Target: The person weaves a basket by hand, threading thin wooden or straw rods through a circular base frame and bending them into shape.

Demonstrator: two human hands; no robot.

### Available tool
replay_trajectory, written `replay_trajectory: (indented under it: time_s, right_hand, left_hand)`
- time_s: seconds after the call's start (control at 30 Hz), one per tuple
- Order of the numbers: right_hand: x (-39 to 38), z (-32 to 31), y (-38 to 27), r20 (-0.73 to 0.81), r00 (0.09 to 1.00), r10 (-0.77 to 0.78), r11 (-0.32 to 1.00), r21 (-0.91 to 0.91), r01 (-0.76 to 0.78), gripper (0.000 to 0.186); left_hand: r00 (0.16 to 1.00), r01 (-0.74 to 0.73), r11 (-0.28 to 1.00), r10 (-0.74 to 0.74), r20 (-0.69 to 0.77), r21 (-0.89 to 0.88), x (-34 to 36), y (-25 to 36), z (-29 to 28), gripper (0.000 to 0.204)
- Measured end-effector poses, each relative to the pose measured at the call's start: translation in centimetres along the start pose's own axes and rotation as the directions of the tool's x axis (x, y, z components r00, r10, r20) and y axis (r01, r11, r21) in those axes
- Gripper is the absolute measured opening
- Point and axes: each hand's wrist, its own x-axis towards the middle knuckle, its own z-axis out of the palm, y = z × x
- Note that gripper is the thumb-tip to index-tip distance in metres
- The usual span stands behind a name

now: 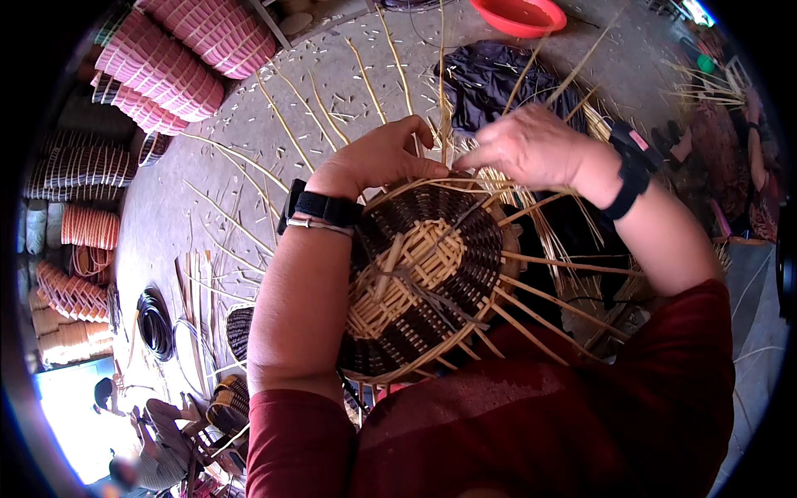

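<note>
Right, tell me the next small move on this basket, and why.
I'd probably bend one pale rod down along the far edge of the basket: it sticks outward, and the left hand and right hand are at that edge on either side of it.

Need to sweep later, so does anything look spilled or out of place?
Yes: short pale offcuts litter the floor, and a dark cloth lies crumpled beyond the right hand. Both look untidy. The unfinished basket shows no plain damage.

Place: a basket-weaving workshop
Floor (178,207): bare grey, littered with short pale offcuts (338,114)
Stacks: pink woven baskets (162,66)
Work: unfinished basket (490,249), its stakes (573,266) splayed loose
</note>
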Motion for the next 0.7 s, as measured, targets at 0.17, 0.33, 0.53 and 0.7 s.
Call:
replay_trajectory:
  time_s: [0.17, 0.33, 0.53, 0.7]
  right_hand:
    - [-1.8, 0.2, -3.1, 0.083, 0.976, 0.203, 0.939, 0.267, -0.218, 0.03]
    - [-2.0, 1.5, -2.2, 0.076, 0.974, 0.213, 0.893, 0.389, -0.225, 0.032]
    - [-2.2, 2.3, -2.1, 0.07, 0.977, 0.199, 0.882, 0.423, -0.21, 0.032]
    - [-2.3, 2.1, -2.4, 0.134, 0.964, 0.229, 0.843, 0.468, -0.265, 0.033]
  left_hand:
    - [1.0, 0.002, 1.0, -0.002, 0.023, 0.011, -0.4, -0.1, -0.1, 0.061]
    - [0.944, -0.078, 0.99, 0.036, -0.329, -0.116, -1.2, 0.0, 0.6, 0.058]
    - [0.893, -0.389, 0.892, 0.427, -0.144, 0.23, -4.6, 1.7, 2.3, 0.037]
    - [0.857, -0.414, 0.851, 0.484, -0.178, 0.323, -5.1, 1.5, 3.4, 0.036]
